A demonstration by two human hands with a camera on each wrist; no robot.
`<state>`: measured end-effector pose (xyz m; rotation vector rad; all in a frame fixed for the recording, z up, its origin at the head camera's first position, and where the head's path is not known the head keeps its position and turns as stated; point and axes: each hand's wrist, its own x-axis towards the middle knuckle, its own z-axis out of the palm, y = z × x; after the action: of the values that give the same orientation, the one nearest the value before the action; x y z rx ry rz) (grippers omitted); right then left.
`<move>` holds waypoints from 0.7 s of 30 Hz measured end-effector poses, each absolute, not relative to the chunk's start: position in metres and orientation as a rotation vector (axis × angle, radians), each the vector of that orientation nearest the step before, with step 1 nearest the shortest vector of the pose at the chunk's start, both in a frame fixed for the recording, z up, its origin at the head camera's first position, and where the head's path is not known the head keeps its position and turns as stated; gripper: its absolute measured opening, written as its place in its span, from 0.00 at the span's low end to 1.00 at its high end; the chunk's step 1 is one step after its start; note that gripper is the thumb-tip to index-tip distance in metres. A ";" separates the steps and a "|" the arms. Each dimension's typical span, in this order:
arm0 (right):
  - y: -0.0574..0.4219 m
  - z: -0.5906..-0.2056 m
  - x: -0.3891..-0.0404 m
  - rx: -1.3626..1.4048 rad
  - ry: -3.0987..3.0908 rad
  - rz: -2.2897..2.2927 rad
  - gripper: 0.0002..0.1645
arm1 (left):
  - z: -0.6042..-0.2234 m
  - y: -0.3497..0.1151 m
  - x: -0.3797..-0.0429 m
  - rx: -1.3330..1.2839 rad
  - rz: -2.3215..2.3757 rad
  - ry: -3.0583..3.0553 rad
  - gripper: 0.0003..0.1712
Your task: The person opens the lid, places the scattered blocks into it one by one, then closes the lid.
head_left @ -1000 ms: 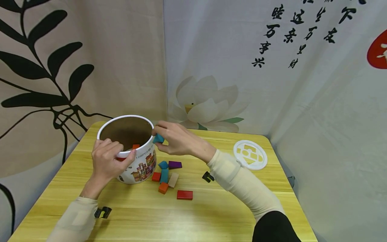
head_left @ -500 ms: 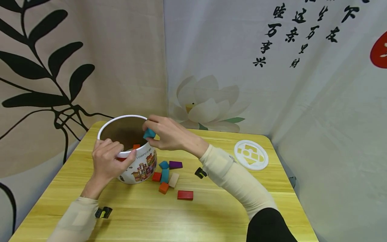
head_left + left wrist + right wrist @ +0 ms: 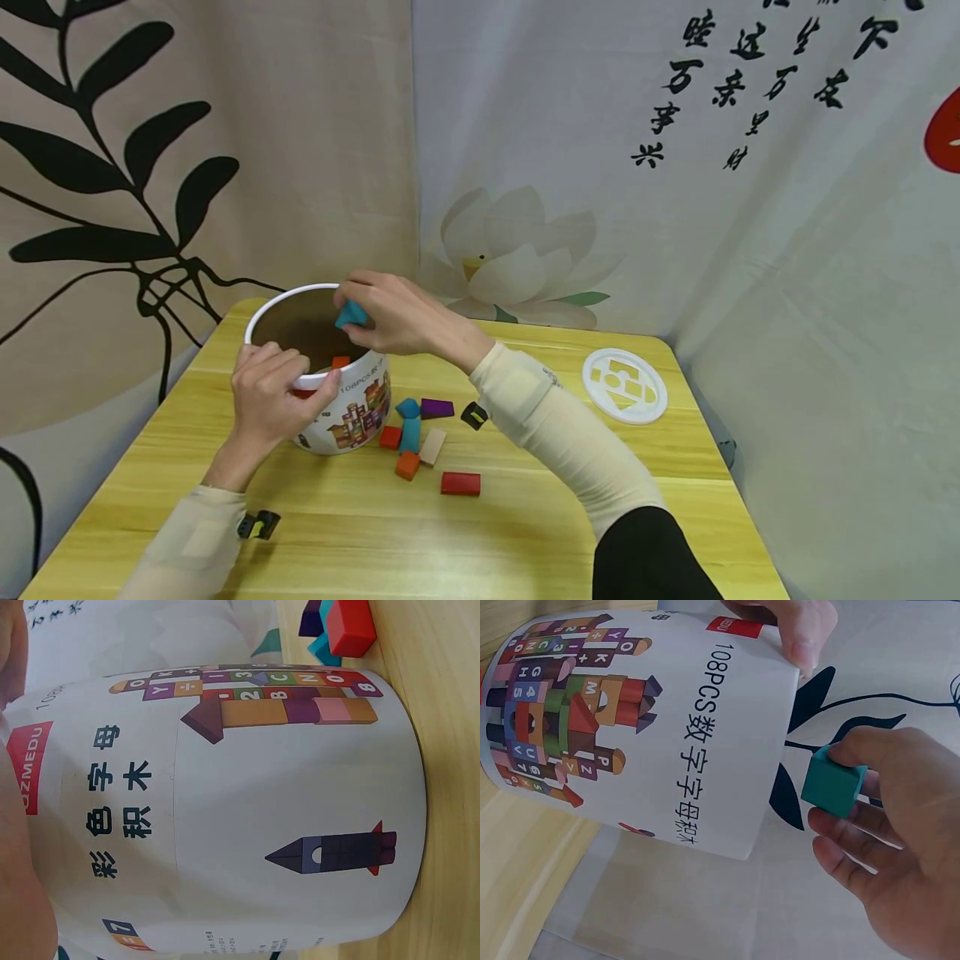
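Observation:
A white printed bucket [image 3: 358, 408] stands upright at the table's left side, its top uncovered. My left hand [image 3: 273, 396] grips the near rim, thumb outside and fingers over the edge. Above the bucket's right rim, my right hand [image 3: 408, 317] pinches a teal block [image 3: 351, 315] between thumb and fingers. In the right wrist view the teal block [image 3: 834, 780] shows flat faces, just beyond the bucket's mouth. Inside the bucket an orange block [image 3: 341, 362] shows near the rim; the deeper contents are hidden.
Right of the bucket lie several loose blocks, among them a purple block [image 3: 437, 408], a beige block [image 3: 432, 447], an orange cube [image 3: 407, 465] and a red block [image 3: 461, 483]. A white lid [image 3: 625, 386] with cut-out shapes lies at the table's right. Cloth curtains hang behind.
My right hand has moved left and slightly up with the teal block, from beside the bucket's right rim to over its opening. The left hand keeps its hold on the rim.

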<state>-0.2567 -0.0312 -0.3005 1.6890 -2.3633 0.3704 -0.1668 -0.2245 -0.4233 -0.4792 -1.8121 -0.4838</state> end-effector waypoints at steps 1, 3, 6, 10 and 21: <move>-0.034 -0.301 -0.258 1.688 -2.371 0.366 0.17 | -0.423 -0.224 -0.167 -0.479 -0.481 -1.813 0.32; -0.039 -0.302 -0.261 1.685 -2.385 0.352 0.17 | -0.424 -0.224 -0.166 -0.478 -0.479 -1.811 0.32; -0.046 -0.303 -0.264 1.684 -2.413 0.339 0.17 | -0.424 -0.224 -0.166 -0.476 -0.479 -1.804 0.32; -0.055 -0.305 -0.267 1.690 -2.441 0.335 0.19 | -0.424 -0.224 -0.166 -0.470 -0.481 -1.801 0.33; -0.074 -0.309 -0.266 1.700 -2.495 0.294 0.19 | -0.423 -0.226 -0.167 -0.475 -0.476 -1.820 0.33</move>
<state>-0.2659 -0.0738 -0.3086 1.7005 -2.4947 0.2939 -0.1669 -0.2260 -0.4234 -0.4755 -1.8200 -0.4760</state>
